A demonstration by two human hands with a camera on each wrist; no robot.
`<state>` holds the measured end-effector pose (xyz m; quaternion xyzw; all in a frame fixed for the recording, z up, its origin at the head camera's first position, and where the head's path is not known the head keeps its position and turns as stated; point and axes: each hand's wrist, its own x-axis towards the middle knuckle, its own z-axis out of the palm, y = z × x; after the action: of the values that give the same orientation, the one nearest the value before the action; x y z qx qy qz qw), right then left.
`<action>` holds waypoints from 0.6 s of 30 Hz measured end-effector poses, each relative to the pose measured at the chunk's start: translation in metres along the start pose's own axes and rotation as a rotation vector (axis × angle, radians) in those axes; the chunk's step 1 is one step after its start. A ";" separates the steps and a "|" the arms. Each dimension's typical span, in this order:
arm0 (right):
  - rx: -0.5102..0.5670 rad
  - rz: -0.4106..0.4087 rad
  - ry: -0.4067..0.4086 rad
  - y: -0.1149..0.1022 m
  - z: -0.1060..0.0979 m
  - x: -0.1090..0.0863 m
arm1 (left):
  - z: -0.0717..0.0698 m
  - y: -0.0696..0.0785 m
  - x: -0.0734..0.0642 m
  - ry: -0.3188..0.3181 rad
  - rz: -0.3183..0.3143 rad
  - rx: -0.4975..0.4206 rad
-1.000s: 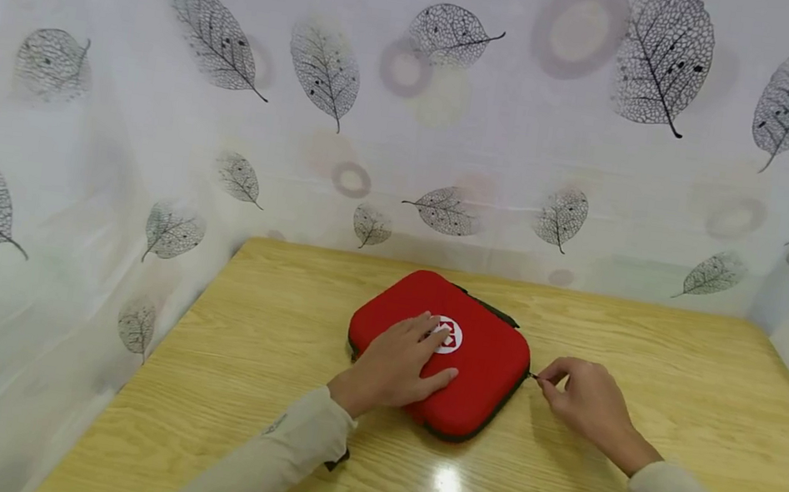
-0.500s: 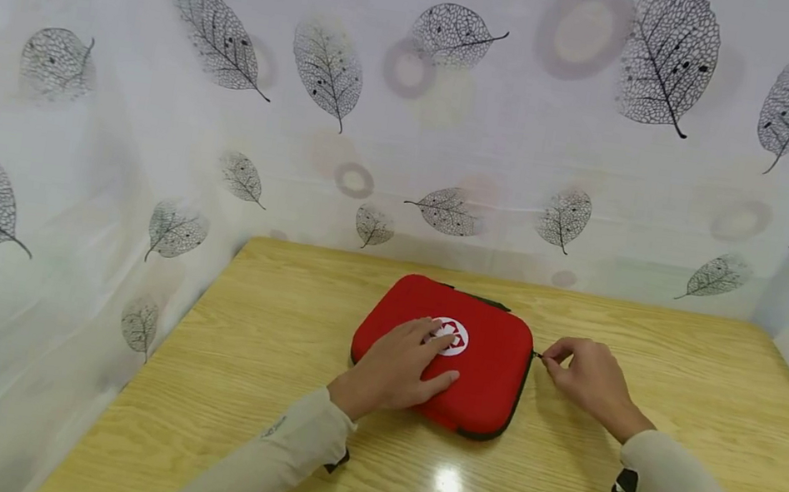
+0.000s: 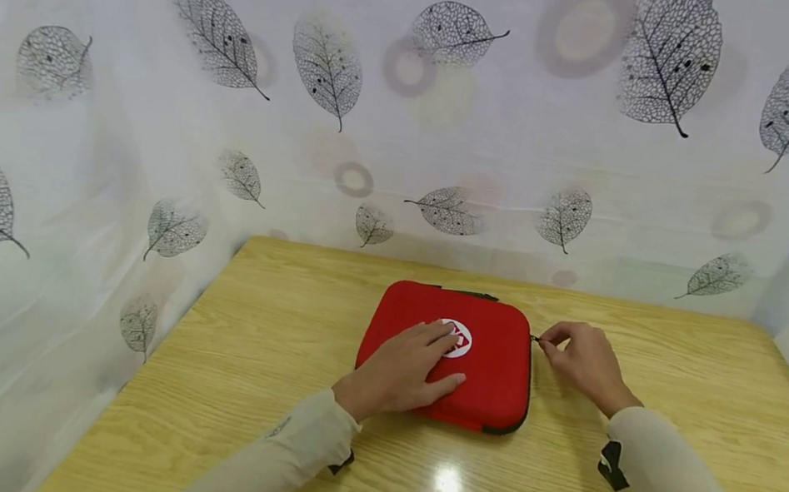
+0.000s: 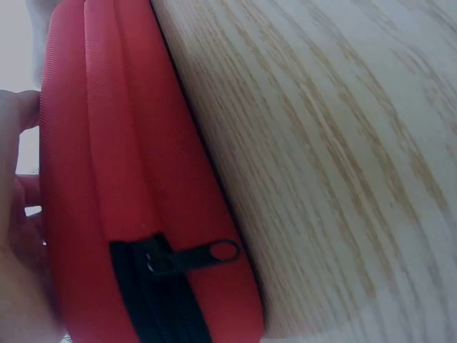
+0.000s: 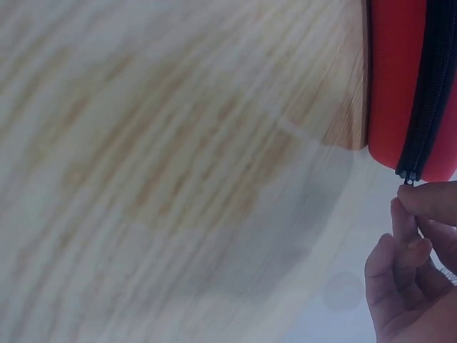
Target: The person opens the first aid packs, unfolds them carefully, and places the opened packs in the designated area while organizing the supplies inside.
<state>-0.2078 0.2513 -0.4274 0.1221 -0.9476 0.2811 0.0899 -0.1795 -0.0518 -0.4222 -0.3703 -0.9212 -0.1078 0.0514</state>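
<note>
A red zippered case (image 3: 490, 377) with a white round emblem (image 3: 457, 340) lies flat on the wooden table. Spread across its lid, my left hand (image 3: 403, 369) rests with fingers extended, partly covering the emblem. At the case's right edge my right hand (image 3: 586, 364) pinches a small zipper pull (image 5: 408, 183) between thumb and forefinger. Black zipper tape (image 5: 430, 93) runs along the case side in the right wrist view. Another black zipper pull (image 4: 207, 256) hangs on the near side in the left wrist view, untouched. Part of the lid is hidden under my left hand.
The wooden table (image 3: 263, 320) surrounds the case. A pale curtain (image 3: 501, 135) printed with leaves hangs behind the table and along its sides. A black handle (image 3: 476, 294) shows at the case's far edge.
The case has turned counterclockwise under my left hand. My right hand has moved away from me, still pinching the zipper pull near the right edge.
</note>
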 end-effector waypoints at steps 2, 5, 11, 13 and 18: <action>0.010 0.000 -0.006 0.002 0.001 0.002 | 0.002 0.000 0.000 0.002 0.000 -0.009; 0.025 -0.002 -0.014 0.005 0.001 0.004 | 0.004 0.000 0.000 0.016 0.003 -0.027; 0.039 0.000 -0.010 0.009 0.003 0.003 | 0.005 0.001 0.003 0.042 0.013 -0.059; 0.048 -0.006 -0.001 0.009 0.003 0.001 | 0.005 0.001 0.003 0.039 0.002 -0.067; 0.052 -0.041 0.011 0.006 0.003 -0.006 | 0.007 0.001 0.003 0.034 -0.030 -0.078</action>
<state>-0.2037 0.2560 -0.4343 0.1424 -0.9368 0.3044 0.0976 -0.1809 -0.0476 -0.4282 -0.3562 -0.9208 -0.1507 0.0508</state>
